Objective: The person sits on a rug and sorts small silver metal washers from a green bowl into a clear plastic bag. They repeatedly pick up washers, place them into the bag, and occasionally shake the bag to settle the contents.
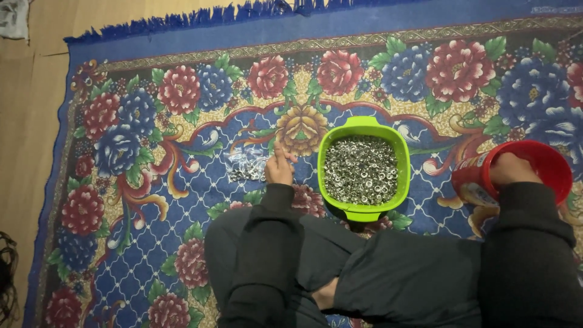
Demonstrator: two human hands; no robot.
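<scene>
I sit cross-legged on a blue floral carpet (139,200). A lime green tub (363,126) stands in front of my knees, filled with several small silver metal rings (361,170). My left hand (279,165) rests on the carpet left of the tub, its fingers touching a clear plastic bag (246,166) that holds some of the rings. My right hand (509,168) reaches into a red round container (549,161) at the right; its fingers are hidden inside.
Bare wooden floor (30,121) lies beyond the carpet's fringed left and far edges. A pale cloth (13,18) shows in the top left corner and a dark object (6,273) at the left edge. My dark-clothed legs (376,273) fill the lower middle.
</scene>
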